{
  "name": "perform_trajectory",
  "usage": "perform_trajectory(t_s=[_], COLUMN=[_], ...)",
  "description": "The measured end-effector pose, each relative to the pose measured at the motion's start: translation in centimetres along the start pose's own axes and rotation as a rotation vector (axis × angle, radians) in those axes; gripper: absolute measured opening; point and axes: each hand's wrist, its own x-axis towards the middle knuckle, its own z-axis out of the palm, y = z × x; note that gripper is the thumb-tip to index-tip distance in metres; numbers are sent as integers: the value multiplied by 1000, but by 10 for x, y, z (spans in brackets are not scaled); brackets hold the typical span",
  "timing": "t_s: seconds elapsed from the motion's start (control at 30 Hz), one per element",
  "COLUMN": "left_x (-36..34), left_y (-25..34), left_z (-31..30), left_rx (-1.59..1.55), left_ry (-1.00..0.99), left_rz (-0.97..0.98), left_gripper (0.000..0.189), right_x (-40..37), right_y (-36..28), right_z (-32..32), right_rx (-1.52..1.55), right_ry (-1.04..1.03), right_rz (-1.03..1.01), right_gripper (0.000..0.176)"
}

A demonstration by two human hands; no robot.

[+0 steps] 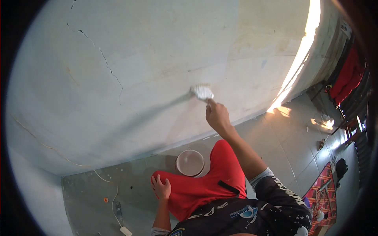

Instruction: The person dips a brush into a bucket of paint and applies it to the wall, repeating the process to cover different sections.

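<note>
My right hand (218, 117) is closed round the handle of a wide paintbrush (202, 91). White-coated bristles rest against the pale wall (157, 70), or very close to it. My left hand (161, 186) lies with fingers spread on my left knee, holding nothing. Between my knees, on the floor, stands a round bucket (190, 163) with a pale inside; what it contains is hard to make out.
A crack (104, 59) runs down the wall at left. A cable (106, 181) leads to a white power strip (125, 231) on the grey tiled floor (271, 137). At right lie a patterned red mat (315, 188) with items on it and a black object (341, 169).
</note>
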Motion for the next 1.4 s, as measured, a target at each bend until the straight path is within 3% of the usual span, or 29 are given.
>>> perform_trajectory(t_s=[0.03,0.1,0.13,0.2,0.4,0.57,0.7,0.83,0.9,1.0,1.07,1.17,1.23,1.4], left_x=[-3,1,2,1,-3,-1,-1,-4,-1,0,0,-2,0,-3], left_y=[-2,-2,-4,-5,-1,-4,-10,-6,-9,-11,-13,-10,-7,-1], left_z=[-1,-1,-1,2,-5,-4,-1,1,3,1,2,-1,-3,-3], left_rx=[4,1,0,15,-8,-2,-28,-7,3,-6,-19,-32,-32,7], left_ry=[-6,-5,0,-2,-19,-9,5,-19,9,13,12,2,7,-9], left_rz=[-4,24,24,11,-7,0,31,22,44,71,69,65,64,45], left_gripper=[63,63,63,63,63,63,63,62,62,62,62,63,63,63], right_x=[-9,-18,-16,-1,61,58,23,-12,-16,-3,29,101,142,169], right_y=[11,17,13,-1,-109,-113,-50,1,38,57,74,53,25,-48], right_z=[8,14,13,2,-104,-94,-4,18,15,-30,-65,-142,-191,-271], right_rx=[-1,-29,-26,17,181,206,-27,23,39,10,-39,-148,-171,0], right_ry=[-7,-244,-242,-107,238,436,252,-151,-186,-195,-98,48,252,535], right_rz=[4,103,99,126,-101,-270,-188,121,178,308,163,-60,-259,-290], right_gripper=[30,26,26,20,29,26,31,32,31,28,24,23,27,27])
